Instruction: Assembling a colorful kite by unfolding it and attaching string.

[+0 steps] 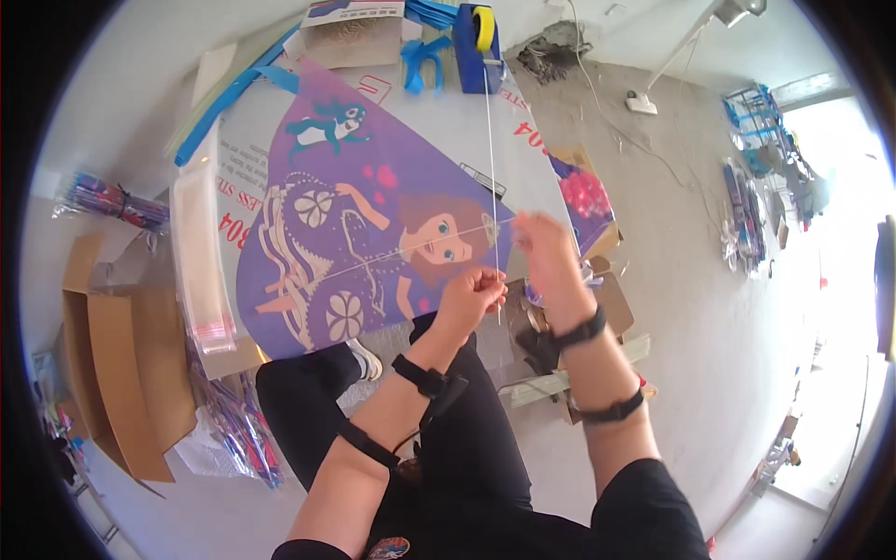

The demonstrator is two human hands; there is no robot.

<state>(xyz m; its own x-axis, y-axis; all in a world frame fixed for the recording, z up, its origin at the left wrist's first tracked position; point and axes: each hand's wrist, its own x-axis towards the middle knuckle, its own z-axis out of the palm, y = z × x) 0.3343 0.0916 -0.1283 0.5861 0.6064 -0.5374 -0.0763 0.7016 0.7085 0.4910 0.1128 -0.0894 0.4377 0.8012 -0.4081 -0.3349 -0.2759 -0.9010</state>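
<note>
A purple kite (373, 210) printed with a cartoon princess and a blue-green animal lies spread over a board on the table. One thin white rod (491, 149) runs lengthwise near its right edge, while a second thin line crosses the princess's face. My left hand (473, 297) is closed in a pinch on the lower part of the lengthwise rod, at the kite's near right edge. Just to the right and a little farther off is my right hand (544, 245), blurred by motion. Its fingers look curled in beside the crossing line's end; what they hold is hidden.
A blue tape dispenser (478, 65) with a yellow roll stands at the table's far edge, near blue strips (425, 63). Clear plastic sleeves (201, 271) lie along the left edge. An open cardboard box (121, 364) is at the left. A concrete wall (691, 271) rises on the right.
</note>
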